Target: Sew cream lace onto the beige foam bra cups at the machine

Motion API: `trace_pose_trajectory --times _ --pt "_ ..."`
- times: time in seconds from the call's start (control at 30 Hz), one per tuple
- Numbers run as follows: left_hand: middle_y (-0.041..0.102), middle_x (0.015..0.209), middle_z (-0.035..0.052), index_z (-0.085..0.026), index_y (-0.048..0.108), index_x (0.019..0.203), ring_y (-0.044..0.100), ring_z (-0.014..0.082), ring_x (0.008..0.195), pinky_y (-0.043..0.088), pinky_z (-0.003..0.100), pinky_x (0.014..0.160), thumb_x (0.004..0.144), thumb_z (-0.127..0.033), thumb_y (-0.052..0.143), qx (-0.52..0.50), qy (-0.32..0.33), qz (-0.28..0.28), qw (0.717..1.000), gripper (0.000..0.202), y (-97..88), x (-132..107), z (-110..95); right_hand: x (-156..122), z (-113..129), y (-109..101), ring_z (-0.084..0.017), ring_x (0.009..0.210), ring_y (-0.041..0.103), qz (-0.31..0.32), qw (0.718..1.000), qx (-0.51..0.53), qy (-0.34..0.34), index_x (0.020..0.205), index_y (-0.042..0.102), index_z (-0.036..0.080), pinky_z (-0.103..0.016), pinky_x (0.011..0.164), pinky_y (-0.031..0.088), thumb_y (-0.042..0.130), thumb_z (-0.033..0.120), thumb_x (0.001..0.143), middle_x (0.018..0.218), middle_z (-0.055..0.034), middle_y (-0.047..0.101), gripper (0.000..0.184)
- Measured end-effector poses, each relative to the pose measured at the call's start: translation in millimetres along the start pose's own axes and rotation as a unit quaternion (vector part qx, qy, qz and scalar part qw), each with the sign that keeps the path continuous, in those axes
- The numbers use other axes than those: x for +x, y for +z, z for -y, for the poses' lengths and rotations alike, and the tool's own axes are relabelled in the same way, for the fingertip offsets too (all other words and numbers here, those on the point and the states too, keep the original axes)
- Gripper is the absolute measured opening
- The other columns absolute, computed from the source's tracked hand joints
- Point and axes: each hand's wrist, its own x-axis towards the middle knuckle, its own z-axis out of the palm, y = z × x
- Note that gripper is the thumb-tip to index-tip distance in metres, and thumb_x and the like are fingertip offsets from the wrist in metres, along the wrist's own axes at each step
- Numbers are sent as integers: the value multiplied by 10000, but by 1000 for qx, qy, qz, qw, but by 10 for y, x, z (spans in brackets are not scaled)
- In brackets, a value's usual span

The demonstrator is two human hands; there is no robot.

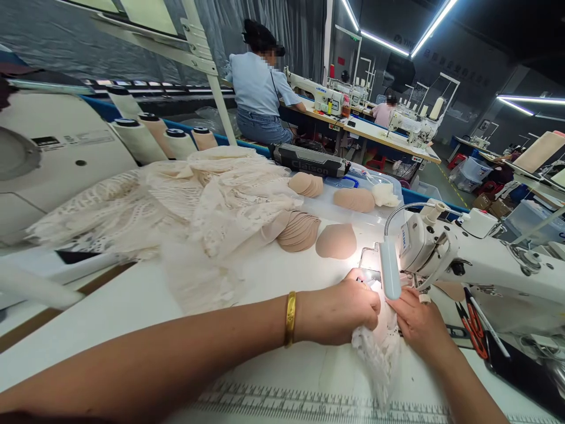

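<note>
My left hand (342,309), a gold bangle at its wrist, is closed on a piece of white lace fabric (378,359) at the sewing machine (463,259). The fabric's loose end hangs toward the table's front edge. My right hand (417,321) has its fingertips pressed together on the same fabric, close beside the needle area. A lamp (390,271) lights this spot and partly hides the needle and presser foot. Behind my hands lie a single beige oval pad (336,241) and a fanned stack of beige pads (299,231).
A heap of cream lace (212,194) covers the table's left side. Thread cones (136,141) stand behind it. A clear plastic tray (388,182) holds more pads. Orange-handled scissors (474,327) lie at right, beside a dark phone-like slab (521,371). Other people sit at machines beyond.
</note>
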Motion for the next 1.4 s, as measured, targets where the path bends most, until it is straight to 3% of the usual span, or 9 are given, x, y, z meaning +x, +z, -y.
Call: trace_pose_trajectory --times 0.17,0.33,0.5,0.73,0.87,1.0,1.17,1.3,1.4 --pt "733 956 25 -217 695 778 628 202 820 418 399 891 619 44 641 -39 9 13 999 311 -4 0 6 -22 -21 5 -221 938 653 6 1000 4 3 1069 717 258 -296 726 485 473 19 911 1011 -24 766 376" --pt "741 988 11 -195 661 734 620 191 815 388 395 852 593 60 638 -24 -7 45 999 292 -55 18 29 -13 -30 -8 -220 1019 663 9 999 33 14 1151 721 273 -297 822 509 465 18 920 1119 -19 776 429" --pt "729 911 -5 -189 634 673 598 168 769 358 380 814 702 -15 699 -32 -6 28 999 188 -71 56 141 -18 -70 7 -223 1013 675 -5 1000 10 7 1128 733 249 -310 894 521 476 56 963 1157 -27 787 362" --pt "684 769 -2 -189 599 629 566 161 719 361 356 788 752 -25 655 -28 -3 5 1000 213 -90 83 305 -15 -40 -38 -228 984 668 -9 1000 24 2 1127 717 258 -313 808 526 453 42 949 1175 -31 775 384" --pt "666 749 -1 -206 603 649 564 179 723 373 377 823 742 -53 668 -33 22 -17 999 190 -103 63 297 13 17 -106 -218 944 637 -6 997 68 -46 1027 701 252 -298 742 497 473 11 932 1024 -29 772 344" --pt "609 650 -4 -201 507 628 510 177 645 358 408 790 700 -62 660 5 47 -21 999 219 -109 52 282 35 17 -136 -213 858 608 -1 996 76 -51 941 674 243 -296 669 458 481 27 952 956 -26 754 290" --pt "615 657 -11 -192 433 641 490 169 642 320 425 791 635 -27 631 37 34 5 999 258 -112 58 321 17 -21 -115 -212 869 633 -4 997 75 -32 1011 679 257 -288 657 468 481 46 968 966 -17 744 292" --pt "582 617 -36 -188 429 617 485 153 629 316 418 840 621 -13 597 20 21 -25 999 243 -84 67 386 -39 -63 -59 -224 921 679 -19 999 49 -4 1115 670 260 -300 689 509 438 46 967 1043 -33 759 349" --pt "597 627 -47 -193 472 631 501 145 622 317 413 871 634 -19 578 10 15 -43 999 204 -59 74 441 -54 -108 -25 -248 930 709 -65 998 9 10 1193 651 237 -344 717 550 411 75 986 1079 -74 762 356"
